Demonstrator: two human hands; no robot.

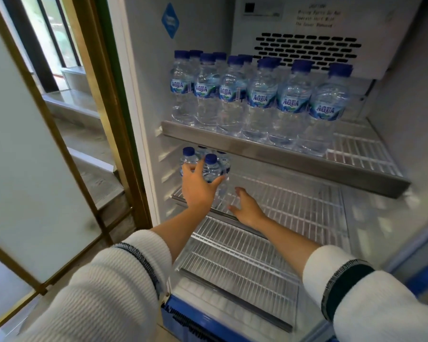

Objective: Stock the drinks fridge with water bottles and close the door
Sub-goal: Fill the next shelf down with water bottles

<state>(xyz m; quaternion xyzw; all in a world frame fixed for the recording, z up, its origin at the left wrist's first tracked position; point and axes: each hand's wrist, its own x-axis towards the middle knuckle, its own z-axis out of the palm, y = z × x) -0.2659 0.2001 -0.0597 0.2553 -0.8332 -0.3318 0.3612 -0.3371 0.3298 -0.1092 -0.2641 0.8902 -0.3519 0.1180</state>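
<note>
On the middle wire shelf (pixel 282 201), the right hand (pixel 247 208) is hovering with fingers relaxed and loose, holding nothing. At its ten o'clock the left hand (pixel 198 187) is grasping a water bottle (pixel 211 167) among a small cluster. At one o'clock, higher up, more bottles (pixel 260 99) are lining the top shelf (pixel 356 149).
</note>
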